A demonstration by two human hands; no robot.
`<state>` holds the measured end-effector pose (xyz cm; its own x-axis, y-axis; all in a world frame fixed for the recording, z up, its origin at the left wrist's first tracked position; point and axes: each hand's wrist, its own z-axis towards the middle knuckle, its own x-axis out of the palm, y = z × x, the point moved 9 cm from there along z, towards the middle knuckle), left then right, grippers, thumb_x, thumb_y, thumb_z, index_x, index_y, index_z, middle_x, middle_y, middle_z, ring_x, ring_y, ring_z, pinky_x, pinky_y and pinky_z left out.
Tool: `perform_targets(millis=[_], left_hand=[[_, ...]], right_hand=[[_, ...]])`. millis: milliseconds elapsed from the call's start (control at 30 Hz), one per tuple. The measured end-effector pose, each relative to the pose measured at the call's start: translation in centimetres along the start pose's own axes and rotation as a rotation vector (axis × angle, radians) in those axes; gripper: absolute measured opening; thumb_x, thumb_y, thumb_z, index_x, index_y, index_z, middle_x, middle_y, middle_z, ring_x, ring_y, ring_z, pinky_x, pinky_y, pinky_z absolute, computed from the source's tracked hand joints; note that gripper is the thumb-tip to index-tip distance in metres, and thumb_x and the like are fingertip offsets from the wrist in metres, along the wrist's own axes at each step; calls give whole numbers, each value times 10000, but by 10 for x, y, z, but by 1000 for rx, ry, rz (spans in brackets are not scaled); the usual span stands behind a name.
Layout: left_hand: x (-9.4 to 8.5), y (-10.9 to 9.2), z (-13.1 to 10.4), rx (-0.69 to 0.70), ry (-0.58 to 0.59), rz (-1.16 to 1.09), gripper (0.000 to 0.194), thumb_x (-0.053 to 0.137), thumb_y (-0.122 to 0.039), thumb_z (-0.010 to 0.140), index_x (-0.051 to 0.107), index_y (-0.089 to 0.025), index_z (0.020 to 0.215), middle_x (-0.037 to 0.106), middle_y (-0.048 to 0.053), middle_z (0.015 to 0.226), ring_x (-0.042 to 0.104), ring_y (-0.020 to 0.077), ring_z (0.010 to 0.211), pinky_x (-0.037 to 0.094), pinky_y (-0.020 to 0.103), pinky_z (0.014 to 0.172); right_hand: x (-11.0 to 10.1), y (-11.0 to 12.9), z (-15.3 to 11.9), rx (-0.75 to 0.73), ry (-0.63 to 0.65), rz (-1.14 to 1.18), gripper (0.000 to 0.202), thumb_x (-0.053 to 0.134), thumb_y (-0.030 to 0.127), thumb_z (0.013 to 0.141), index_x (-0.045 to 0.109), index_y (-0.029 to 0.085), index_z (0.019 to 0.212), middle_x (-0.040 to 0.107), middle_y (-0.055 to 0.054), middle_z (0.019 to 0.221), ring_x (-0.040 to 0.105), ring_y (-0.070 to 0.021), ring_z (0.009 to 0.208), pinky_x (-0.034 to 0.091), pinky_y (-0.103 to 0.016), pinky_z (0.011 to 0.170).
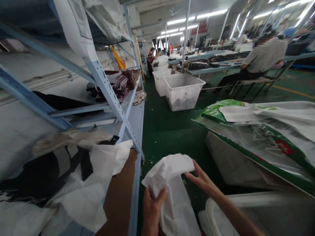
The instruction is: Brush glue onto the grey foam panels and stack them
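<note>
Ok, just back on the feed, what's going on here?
A person has both hands on a white sheet: the left hand grips its near side, thumb on top, and the right hand holds its far right end. Whether it is paper or cloth, I can't tell. To the left stands a blue rack with dark and white pieces on it; a green-edged plastic sack lies to the right.
</note>
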<state>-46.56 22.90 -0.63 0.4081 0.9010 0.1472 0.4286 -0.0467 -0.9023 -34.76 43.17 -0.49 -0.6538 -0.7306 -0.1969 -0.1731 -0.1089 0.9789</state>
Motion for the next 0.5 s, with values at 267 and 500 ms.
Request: perform_targets(millis=[267,500], left_hand=[[51,-23,95,-91,15,-64,660,751,-478,624,539,-165,1164,667,96,1088,618,247,1010,475,303,850],[120,-71,259,-90,65,29,569,711,-494,614,615,-103,1016,696,98,898,640,263,849,488,319,712]], right_hand=[[-22,-29,106,345,126,369,394,692,466,663,630,151,893,646,-20,730,592,-166,615,460,-270,552],[-22,-45,271,373,180,279,625,627,367,613,508,151,1188,672,-67,934,647,-231,763,508,-338,666]])
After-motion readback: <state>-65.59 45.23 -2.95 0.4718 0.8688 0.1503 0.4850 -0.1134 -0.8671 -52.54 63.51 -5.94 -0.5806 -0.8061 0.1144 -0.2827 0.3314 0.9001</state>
